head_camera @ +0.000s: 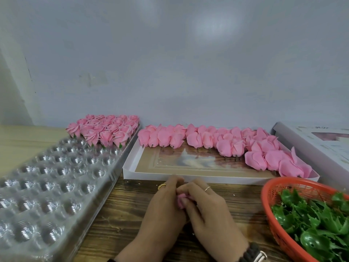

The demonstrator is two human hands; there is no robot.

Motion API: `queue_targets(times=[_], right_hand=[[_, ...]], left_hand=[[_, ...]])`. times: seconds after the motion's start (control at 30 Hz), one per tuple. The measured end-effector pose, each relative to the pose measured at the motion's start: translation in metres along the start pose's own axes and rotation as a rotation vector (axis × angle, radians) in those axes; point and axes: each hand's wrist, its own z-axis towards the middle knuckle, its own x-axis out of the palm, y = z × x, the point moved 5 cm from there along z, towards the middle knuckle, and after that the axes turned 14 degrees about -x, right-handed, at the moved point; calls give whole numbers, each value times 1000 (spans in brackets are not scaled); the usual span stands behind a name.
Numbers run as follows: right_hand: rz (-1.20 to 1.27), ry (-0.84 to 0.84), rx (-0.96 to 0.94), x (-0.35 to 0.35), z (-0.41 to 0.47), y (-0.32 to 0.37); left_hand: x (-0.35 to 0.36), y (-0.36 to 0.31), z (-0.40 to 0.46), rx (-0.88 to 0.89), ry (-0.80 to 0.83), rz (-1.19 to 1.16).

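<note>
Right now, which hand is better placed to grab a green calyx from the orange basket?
Right. The right hand lies nearer the orange basket of green calyxes; the left hand grips the pink rose and could hold it alone.

I get soft, cool, fairly bright light, with a pale glare patch on the wall (213, 28) far above the fingers (196, 187). Left of the fingers, the clear plastic tray (47, 186) throws sharp white glints and smears into blur toward the frame edge. Only faint shadows lie on the desk (120, 214) beneath them. The wide lens bends the orange basket (265, 203) to their right; the fingers themselves look slightly soft.
</note>
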Motion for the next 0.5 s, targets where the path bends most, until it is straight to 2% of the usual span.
queue_targets(times=[0.1,0.23,0.33,0.4,0.5], right_hand=[[-29,-17,-42,-2,1,7],[122,-236,55,-11,-5,2],[118,-340,94,-15,-8,-5],[118,-292,133,-10,-8,-8],[183,-161,184,5,-6,-6]], left_hand=[[1,-2,-2,-65,29,-155],[3,-3,-3,-227,277,-602],[0,5,3,-392,261,-971],[-1,6,5,-469,215,-1164],[4,5,1,-544,256,-1246]])
